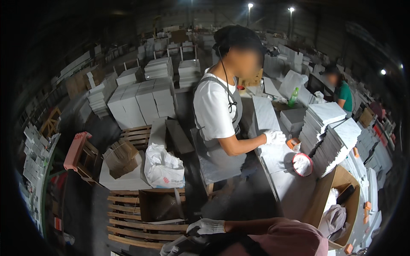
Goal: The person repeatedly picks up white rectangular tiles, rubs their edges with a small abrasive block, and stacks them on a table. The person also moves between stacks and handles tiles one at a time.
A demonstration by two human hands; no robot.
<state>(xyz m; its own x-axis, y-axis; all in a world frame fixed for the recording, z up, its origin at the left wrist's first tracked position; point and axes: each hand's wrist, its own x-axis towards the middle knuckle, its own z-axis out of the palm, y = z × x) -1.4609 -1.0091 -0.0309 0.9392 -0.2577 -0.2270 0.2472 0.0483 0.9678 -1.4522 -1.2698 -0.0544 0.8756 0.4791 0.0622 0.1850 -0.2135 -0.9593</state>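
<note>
White-gloved right hand (208, 226) seen curled, white-gloved left hand (169, 249) partly hidden, whether anything is pinched cannot be told, open brown cardboard box (148, 207) set just beyond the hands on slatted wooden pallet (132, 231)

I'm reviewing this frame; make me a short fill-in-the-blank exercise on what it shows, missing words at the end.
1. The person's own right hand wears a ____ knitted glove.
2. The co-worker in a white short-sleeved shirt wears a ____ apron.
3. In the picture, the crumpled white plastic sack lies to the ____ of that co-worker.
4. The ____-rimmed round bowl holds white material.

Missing words: white; grey; left; red.
</note>
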